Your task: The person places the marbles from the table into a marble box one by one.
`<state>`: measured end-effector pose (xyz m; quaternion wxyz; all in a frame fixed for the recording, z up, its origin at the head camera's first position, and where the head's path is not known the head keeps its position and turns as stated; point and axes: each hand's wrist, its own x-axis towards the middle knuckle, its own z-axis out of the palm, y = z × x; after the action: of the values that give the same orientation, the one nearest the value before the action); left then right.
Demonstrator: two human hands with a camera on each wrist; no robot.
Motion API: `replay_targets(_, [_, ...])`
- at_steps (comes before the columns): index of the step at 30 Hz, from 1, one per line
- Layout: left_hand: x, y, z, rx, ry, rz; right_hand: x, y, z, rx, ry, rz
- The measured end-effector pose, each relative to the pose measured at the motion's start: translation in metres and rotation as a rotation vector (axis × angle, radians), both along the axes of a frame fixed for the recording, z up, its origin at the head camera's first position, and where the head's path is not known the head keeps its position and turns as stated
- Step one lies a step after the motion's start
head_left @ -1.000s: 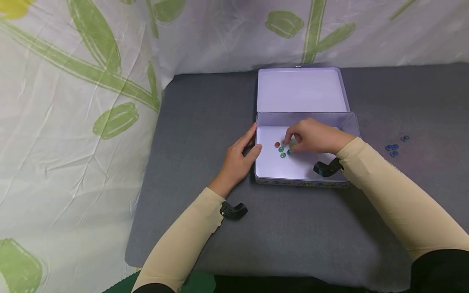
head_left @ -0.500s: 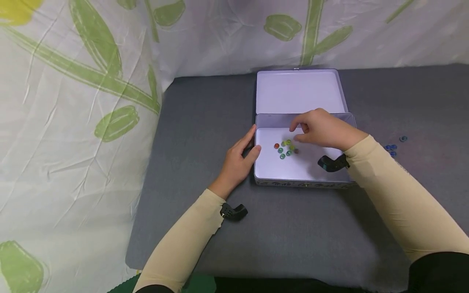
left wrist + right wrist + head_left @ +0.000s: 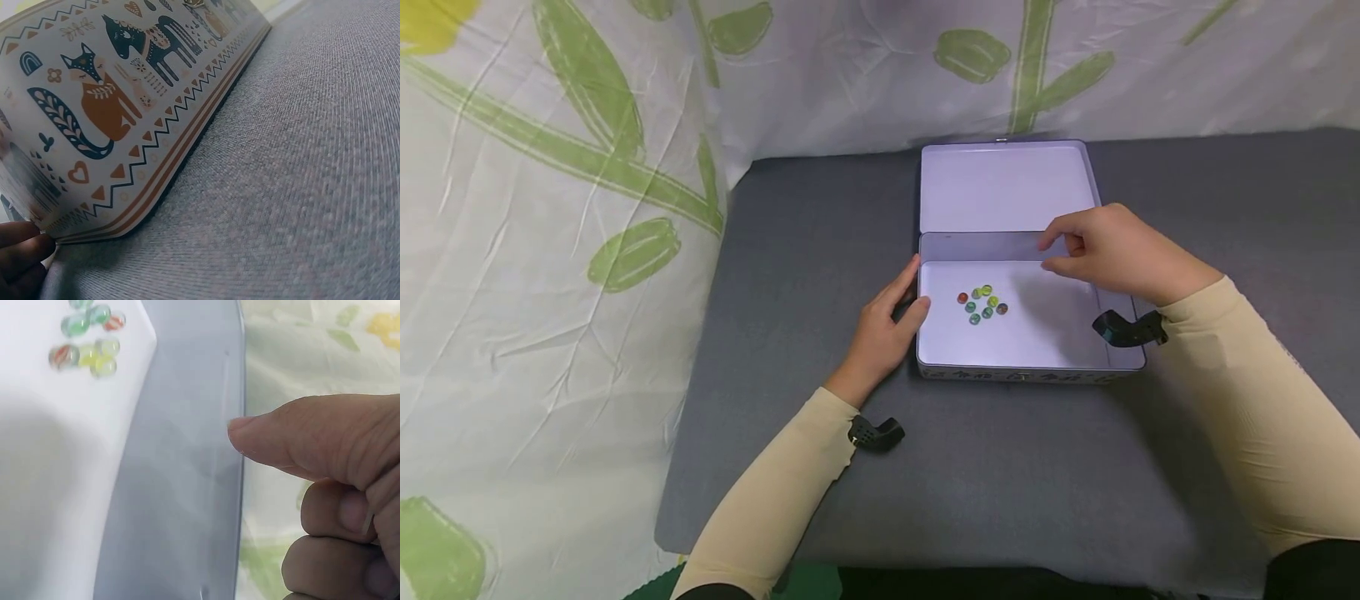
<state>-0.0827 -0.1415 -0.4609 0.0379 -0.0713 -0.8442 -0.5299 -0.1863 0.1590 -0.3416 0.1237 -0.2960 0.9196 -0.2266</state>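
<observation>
A hinged tin box (image 3: 1052, 343) stands on the table with its lid (image 3: 1007, 187) tipped back. Red, green and yellow glass marbles (image 3: 987, 312) lie loosely grouped on the left part of its white floor. My left hand (image 3: 880, 333) rests against the box's left wall, fingers stretched along it and thumb at the rim. In the left wrist view its fingertips (image 3: 28, 250) touch a corner of the box's patterned side (image 3: 144, 94). Above the box's right part hovers my right hand (image 3: 1112, 254), thumb and forefinger apart, other fingers curled, with nothing visible between them.
The grey table (image 3: 820, 250) extends around the box on every side. A white cloth (image 3: 865, 75) with green plant prints hangs behind it and on the left. Dark wrist devices (image 3: 1127, 329) sit on both sleeved forearms.
My right hand has risen from among the marbles and moved right, its fingers coming away with nothing visible. The right forearm now covers the blue marbles on the table. My left hand stays put.
</observation>
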Motion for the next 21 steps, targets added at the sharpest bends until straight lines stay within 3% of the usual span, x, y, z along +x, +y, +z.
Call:
replay_targets(13, [-0.006,0.005,0.001,-0.003,-0.006,0.007,0.004,0.064,0.013,0.056,0.028,-0.142])
replay_targets(21, [-0.001,0.004,-0.001,0.008,0.003,0.020,0.008,0.100,0.007,0.067,0.021,-0.248])
